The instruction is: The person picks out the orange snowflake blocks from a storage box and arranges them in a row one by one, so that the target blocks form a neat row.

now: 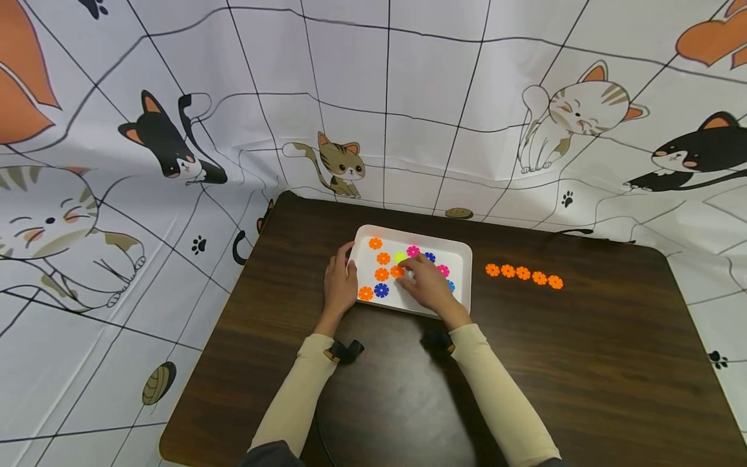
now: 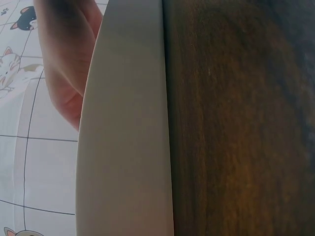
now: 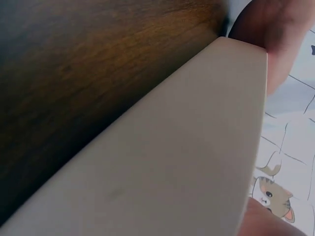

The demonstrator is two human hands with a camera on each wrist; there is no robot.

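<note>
White sheeting (image 1: 432,78) ruled with thin black lines like tiles hangs behind the table and down its left side, softly creased where it meets the edges. Printed on it are cartoon cats (image 1: 341,167), black or pale or striped, along with paw prints (image 1: 199,244) and big orange shapes (image 1: 709,40) high at both sides. Dark brown wood grain runs across the table (image 1: 583,363), whose corners are rounded; a pale sheen lies on the bare stretch between the two forearms.

Toward the table's far side sits a shallow white tray (image 1: 405,301), turned slightly askew. Small notched discs (image 1: 382,274) lie scattered in it: orange ones mostly at the left, with blue, pink and one yellow among them. To the right of the tray, directly on the wood, five orange discs form a slightly slanting row (image 1: 523,273).

The left hand (image 1: 340,280) holds the tray's left end, fingers along the outer side and thumb at the rim. The right hand (image 1: 428,282) is over the tray, fingers bent down, thumb and fingertips beside an orange disc; whether they pinch it cannot be told. Cream sleeves (image 1: 502,389) cover both forearms. Both wrist views mostly show the tray's plain outer wall against the wood.
</note>
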